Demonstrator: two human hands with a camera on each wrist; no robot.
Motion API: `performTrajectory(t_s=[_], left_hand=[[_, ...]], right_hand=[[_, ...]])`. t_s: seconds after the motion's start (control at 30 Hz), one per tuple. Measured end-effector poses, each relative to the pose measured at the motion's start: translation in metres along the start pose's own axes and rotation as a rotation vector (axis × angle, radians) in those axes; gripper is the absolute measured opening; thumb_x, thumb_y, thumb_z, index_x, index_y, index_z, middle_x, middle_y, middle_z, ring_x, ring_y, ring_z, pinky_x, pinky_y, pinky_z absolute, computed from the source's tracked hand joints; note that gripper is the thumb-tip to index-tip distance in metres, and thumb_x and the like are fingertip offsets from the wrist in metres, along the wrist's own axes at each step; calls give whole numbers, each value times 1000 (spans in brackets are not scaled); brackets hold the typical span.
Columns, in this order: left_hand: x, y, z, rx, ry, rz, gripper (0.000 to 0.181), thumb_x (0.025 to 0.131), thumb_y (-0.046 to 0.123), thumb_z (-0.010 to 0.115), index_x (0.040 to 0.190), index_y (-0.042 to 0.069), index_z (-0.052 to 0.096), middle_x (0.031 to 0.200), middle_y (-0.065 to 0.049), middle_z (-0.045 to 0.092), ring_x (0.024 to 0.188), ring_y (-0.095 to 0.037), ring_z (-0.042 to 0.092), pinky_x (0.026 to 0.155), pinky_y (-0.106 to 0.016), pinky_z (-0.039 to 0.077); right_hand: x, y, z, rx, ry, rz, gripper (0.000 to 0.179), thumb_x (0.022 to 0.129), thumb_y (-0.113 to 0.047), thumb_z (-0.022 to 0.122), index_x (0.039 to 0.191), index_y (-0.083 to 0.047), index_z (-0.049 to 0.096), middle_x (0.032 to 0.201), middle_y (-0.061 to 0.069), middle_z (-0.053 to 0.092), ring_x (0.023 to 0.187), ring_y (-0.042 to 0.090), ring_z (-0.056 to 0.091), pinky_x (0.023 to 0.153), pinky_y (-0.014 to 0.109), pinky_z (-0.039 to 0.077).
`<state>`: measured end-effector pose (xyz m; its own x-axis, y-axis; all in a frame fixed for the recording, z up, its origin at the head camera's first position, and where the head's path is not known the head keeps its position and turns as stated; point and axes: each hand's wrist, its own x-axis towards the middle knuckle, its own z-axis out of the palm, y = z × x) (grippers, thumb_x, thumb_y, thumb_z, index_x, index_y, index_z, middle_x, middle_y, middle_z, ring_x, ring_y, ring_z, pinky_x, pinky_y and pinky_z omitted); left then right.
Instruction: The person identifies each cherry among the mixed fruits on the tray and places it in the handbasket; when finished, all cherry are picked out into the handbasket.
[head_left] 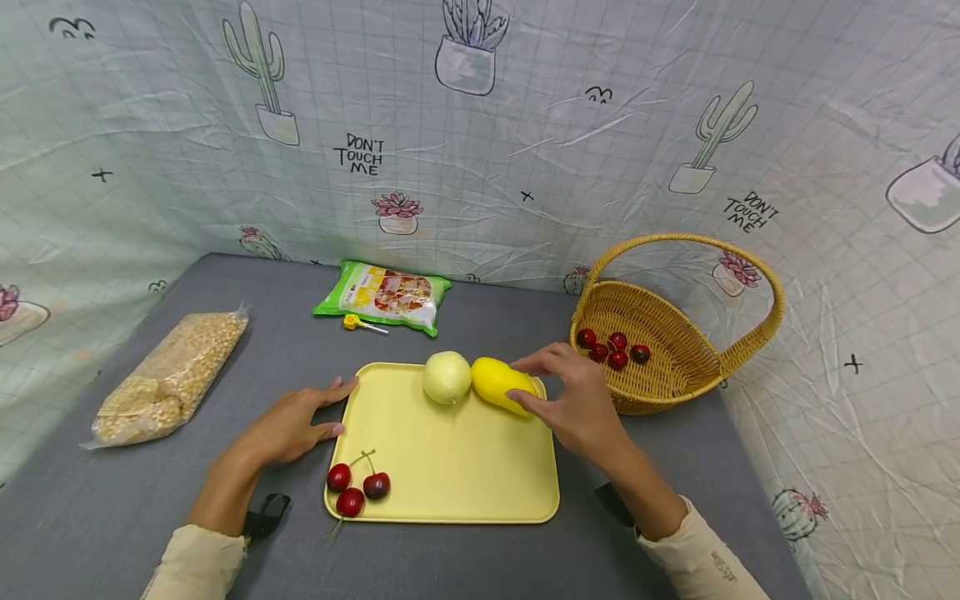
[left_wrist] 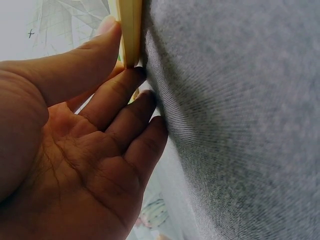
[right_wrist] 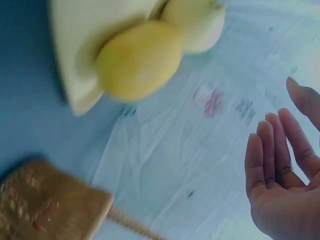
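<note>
In the head view a yellow tray point(head_left: 457, 467) lies on the grey table. My left hand point(head_left: 288, 425) rests its index finger and thumb against the tray's left edge, fingers loosely extended. By the tray's far right corner is my right hand point(head_left: 583, 407), thumb and fingers spread around a yellow mango point(head_left: 492, 380). The right wrist view shows that hand's fingers nearly straight and apart from the fruit. A pale green round fruit point(head_left: 447, 377) sits left of the mango, along the far edge. Three dark red cherries point(head_left: 350, 502) with stems lie in the tray's near left corner.
A wicker basket point(head_left: 660, 398) with a tall handle, holding several cherries point(head_left: 617, 359), stands right of the tray. Behind are a green snack bag point(head_left: 390, 296) and a yellow lollipop point(head_left: 352, 322). A clear bag of corn kernels point(head_left: 176, 375) lies at left.
</note>
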<state>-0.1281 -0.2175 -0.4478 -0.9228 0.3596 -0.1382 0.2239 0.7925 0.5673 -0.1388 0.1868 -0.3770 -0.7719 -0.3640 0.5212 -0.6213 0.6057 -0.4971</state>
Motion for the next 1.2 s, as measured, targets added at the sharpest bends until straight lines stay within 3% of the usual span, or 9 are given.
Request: performTrajectory(t_s=[0.13, 0.33, 0.63, 0.87, 1.07, 1.2], left_hand=[[0, 0, 0, -4, 2, 1, 73, 97, 20, 78, 162, 8, 45, 160, -35, 42, 147, -58, 41, 113, -73, 40], [0, 1, 0, -16, 2, 2, 73, 98, 19, 77, 162, 7, 45, 160, -35, 41, 148, -58, 40, 114, -73, 39], [0, 1, 1, -14, -1, -4, 72, 97, 18, 78, 161, 6, 46, 160, -35, 41, 147, -57, 42, 113, -72, 40], [0, -1, 1, -7, 4, 0, 72, 97, 20, 78, 161, 7, 47, 159, -35, 42, 146, -57, 44, 112, -71, 42], [0, -1, 1, -13, 3, 3, 72, 97, 19, 78, 161, 7, 46, 159, -36, 42, 146, -58, 43, 112, -72, 42], [0, -1, 1, -14, 7, 13, 72, 97, 18, 77, 161, 6, 46, 159, -36, 42, 146, -58, 44, 111, -72, 43]], right_hand=[[-2, -15, 12, 75, -48, -25, 32, 78, -16, 97, 106, -15, 82, 99, -2, 74, 93, 14, 70, 83, 39, 63], [-3, -39, 31, 112, -136, -53, 31, 79, -21, 96, 106, -17, 81, 100, -4, 74, 93, 14, 71, 84, 32, 61], [-5, -65, 66, 129, -361, -64, 38, 81, -22, 95, 116, -17, 80, 108, -2, 76, 101, 12, 67, 90, 27, 56], [-4, -79, 90, 66, -573, -37, 38, 87, -27, 91, 122, -19, 79, 114, -2, 77, 105, 12, 69, 93, 20, 54], [-5, -83, 108, 6, -642, -74, 40, 87, -32, 91, 123, -20, 79, 117, -6, 76, 107, 5, 65, 93, 19, 52], [-5, -86, 117, -23, -679, -81, 41, 86, -33, 92, 123, -20, 79, 118, -6, 76, 107, 6, 64, 92, 19, 52]])
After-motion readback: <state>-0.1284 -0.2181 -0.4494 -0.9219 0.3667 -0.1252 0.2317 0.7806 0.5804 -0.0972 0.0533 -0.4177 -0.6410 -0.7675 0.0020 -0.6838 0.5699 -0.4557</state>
